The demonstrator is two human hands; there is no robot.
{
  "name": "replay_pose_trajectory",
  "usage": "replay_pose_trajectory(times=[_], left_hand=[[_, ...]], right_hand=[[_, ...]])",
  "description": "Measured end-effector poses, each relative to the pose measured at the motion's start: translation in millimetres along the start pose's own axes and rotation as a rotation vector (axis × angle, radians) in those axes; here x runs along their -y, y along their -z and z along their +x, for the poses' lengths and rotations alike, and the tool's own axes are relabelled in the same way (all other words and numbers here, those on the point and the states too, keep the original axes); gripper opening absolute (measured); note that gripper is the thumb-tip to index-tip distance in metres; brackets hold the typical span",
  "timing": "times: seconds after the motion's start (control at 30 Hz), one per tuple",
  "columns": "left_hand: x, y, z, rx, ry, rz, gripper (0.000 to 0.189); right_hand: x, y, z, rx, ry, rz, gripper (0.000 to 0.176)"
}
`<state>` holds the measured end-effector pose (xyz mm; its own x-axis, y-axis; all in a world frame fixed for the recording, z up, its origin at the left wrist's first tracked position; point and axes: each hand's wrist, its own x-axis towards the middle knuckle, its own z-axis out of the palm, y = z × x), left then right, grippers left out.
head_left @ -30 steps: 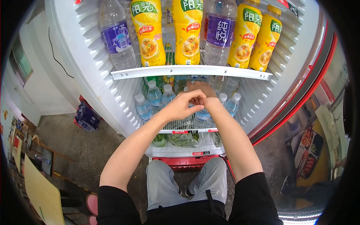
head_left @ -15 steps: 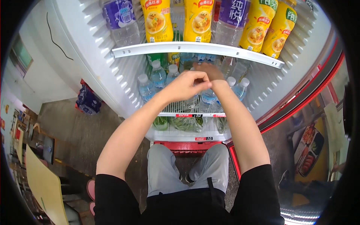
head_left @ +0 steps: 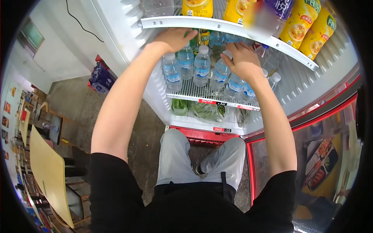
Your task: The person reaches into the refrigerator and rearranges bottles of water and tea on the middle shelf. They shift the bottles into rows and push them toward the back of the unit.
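Small clear water bottles (head_left: 201, 69) with blue labels stand upright on the wire shelf (head_left: 196, 90) of a fridge, in the upper middle of the frame. The right hand (head_left: 245, 61) reaches over those right of the frame's middle, fingers bent and spread, thumb apart, close by the top of one bottle; whether it grips or touches anything, I cannot tell. The left hand (head_left: 173, 40), toward the upper left, is loosely open above the leftmost bottles, its fingers pointing right, with nothing seen in its hold.

Above, along the top of the frame, a white shelf edge (head_left: 186, 20) runs below yellow-labelled drink bottles (head_left: 299, 24) and a purple-labelled one. Below the water bottles, bagged greens (head_left: 204, 110) lie on the fridge's lowest level. A red-edged door (head_left: 252, 171) stands at the right; a pale yellow tabletop (head_left: 48, 171) fills the lower left.
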<state>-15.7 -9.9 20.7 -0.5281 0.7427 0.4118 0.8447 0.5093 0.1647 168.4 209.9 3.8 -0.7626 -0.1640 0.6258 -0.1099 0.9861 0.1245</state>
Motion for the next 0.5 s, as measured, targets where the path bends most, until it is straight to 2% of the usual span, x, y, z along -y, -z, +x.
replay_pose_trajectory(times=[0.03,0.1,0.13,0.17,0.23,0.27,0.3,0.33,0.4,0.43,0.5], left_hand=[[0.0,-0.6,1.5,0.020,0.028,-0.011,0.055],[-4.6,-6.5,6.2,0.057,0.078,-0.046,0.055],[-4.0,-8.4,6.6,0.069,0.091,-0.041,0.063],[-6.0,-6.8,5.8,0.143,0.152,-0.037,0.061],[-7.8,-6.6,1.1,0.301,0.271,-0.031,0.056],[12.5,-23.8,-0.7,0.221,0.189,-0.029,0.057],[44.7,-58.0,-3.7,0.145,0.106,-0.029,0.058],[58.0,-82.4,-2.0,0.073,0.020,-0.032,0.059],[15.5,-44.4,-6.6,0.183,0.172,-0.089,0.061],[-0.2,-29.8,-12.3,0.238,0.253,-0.112,0.062],[-4.5,-33.5,-16.5,0.185,0.231,-0.121,0.061]], right_hand=[[1.8,5.7,-3.9,-0.123,0.071,0.019,0.029],[25.6,25.3,-17.7,-0.213,0.061,0.209,0.018],[44.8,39.3,-24.8,-0.258,0.058,0.299,0.016],[63.9,50.0,-33.8,-0.299,0.083,0.462,0.017],[107.2,87.2,-51.5,-0.215,0.164,0.747,0.018],[128.8,103.6,-58.0,-0.205,0.310,0.897,0.020],[145.9,126.7,-65.1,-0.086,0.484,0.875,0.023],[161.3,143.0,-70.0,-0.084,0.568,0.996,0.019],[191.9,175.5,-79.5,-0.050,0.749,1.235,0.019],[197.1,179.0,-83.9,-0.147,0.742,1.222,0.021],[205.7,183.0,-90.0,-0.264,0.693,1.234,0.023]])
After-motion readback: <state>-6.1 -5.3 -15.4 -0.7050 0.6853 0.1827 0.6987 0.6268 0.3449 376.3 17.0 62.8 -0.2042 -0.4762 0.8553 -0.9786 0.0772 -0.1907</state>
